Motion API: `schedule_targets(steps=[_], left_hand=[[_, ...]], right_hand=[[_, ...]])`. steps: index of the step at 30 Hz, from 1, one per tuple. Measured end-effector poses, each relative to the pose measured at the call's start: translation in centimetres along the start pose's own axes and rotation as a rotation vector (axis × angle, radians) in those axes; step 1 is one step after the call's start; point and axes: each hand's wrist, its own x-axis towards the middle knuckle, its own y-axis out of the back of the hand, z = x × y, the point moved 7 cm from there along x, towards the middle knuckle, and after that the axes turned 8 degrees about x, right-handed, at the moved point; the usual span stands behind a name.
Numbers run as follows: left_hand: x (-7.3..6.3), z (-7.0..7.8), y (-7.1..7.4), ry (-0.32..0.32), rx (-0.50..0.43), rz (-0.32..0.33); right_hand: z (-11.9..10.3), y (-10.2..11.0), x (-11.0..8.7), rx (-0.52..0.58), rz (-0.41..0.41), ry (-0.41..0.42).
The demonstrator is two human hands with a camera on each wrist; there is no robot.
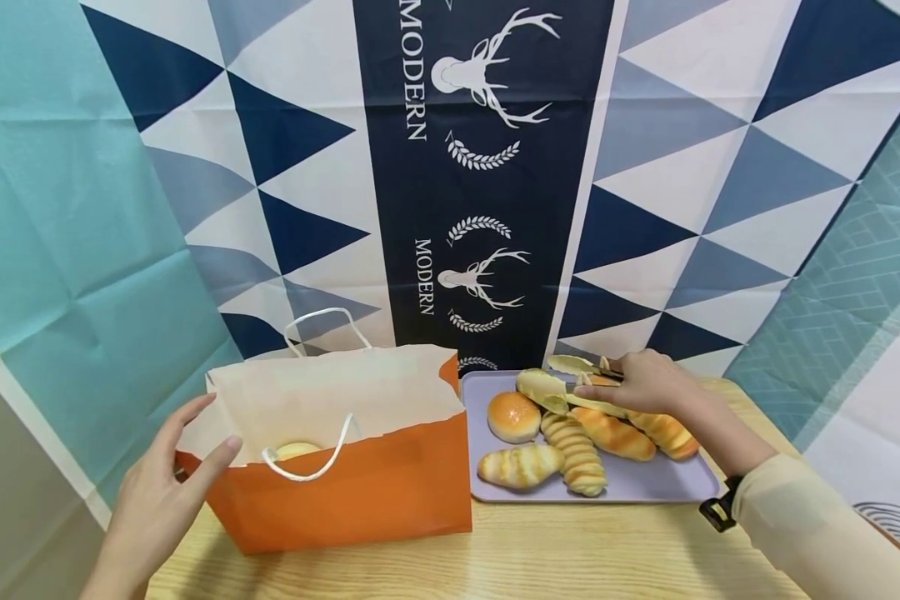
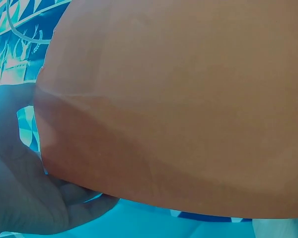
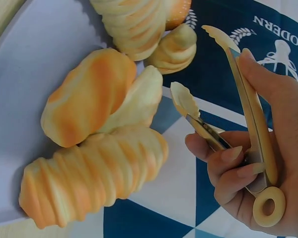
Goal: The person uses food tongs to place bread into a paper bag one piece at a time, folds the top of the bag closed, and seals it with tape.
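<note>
An orange paper bag (image 1: 360, 496) with a white inside and white cord handles stands open at the left. My left hand (image 1: 153, 487) grips its left side, thumb at the near edge and fingers at the far edge. Inside the bag, part of a pale yellow piece of bread (image 1: 297, 450) shows. My right hand (image 1: 651, 382) holds tongs (image 3: 256, 116) with cream scalloped tips, their arms spread apart and nothing between them. The tongs are over the far side of a lilac tray (image 1: 645, 490) of bread. On it lie a round bun (image 1: 513, 417) and several elongated loaves (image 1: 613, 433).
The bag's right side stands against the tray's left edge. Both rest on a light wooden table (image 1: 540, 546). A patterned cloth (image 1: 487, 192) with deer heads hangs close behind them, and teal cloth (image 1: 67, 208) flanks the left.
</note>
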Motion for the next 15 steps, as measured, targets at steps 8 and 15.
schedule_targets(steps=[8, 15], left_hand=[[-0.1, 0.0, -0.1, 0.008, 0.006, -0.004], [-0.2, 0.0, 0.0, 0.007, 0.009, 0.005]], right_hand=[[0.3, -0.8, 0.5, -0.017, -0.016, -0.020], [0.3, -1.5, 0.6, -0.002, -0.029, -0.037]])
